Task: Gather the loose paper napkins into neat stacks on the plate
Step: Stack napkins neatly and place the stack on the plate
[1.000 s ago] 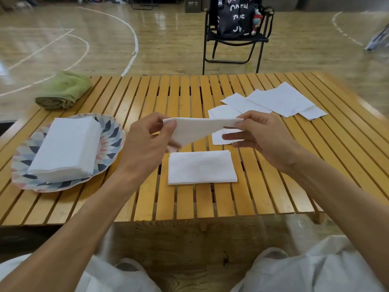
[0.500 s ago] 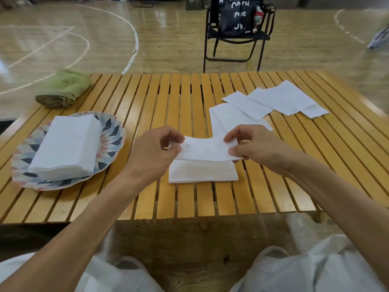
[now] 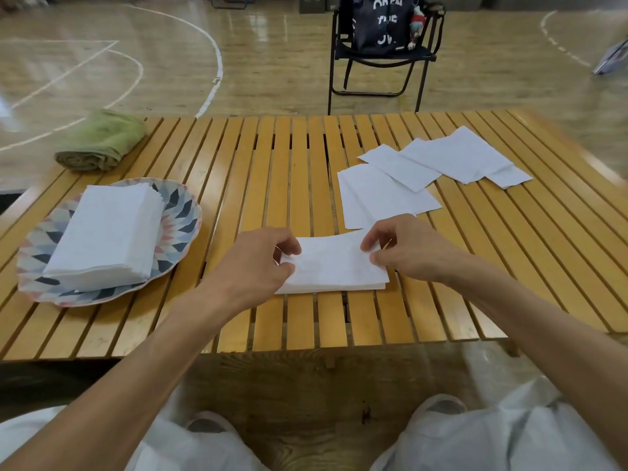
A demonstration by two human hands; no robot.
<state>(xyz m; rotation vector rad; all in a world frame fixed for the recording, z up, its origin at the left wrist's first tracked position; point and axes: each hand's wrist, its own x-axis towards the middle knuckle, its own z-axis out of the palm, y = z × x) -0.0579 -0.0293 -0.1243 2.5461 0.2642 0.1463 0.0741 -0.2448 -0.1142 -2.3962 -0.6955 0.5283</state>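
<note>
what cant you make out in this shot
Head view only:
- Napkin count in the small pile: edges too thin; left hand and right hand cover its ends.
- Plate middle: hidden under the stack.
- Bag lettering: cut off by the top edge.

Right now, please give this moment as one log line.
hands: left, right pinch napkin ends | napkin: on small pile | plate: one stack | loose napkins: far right
</note>
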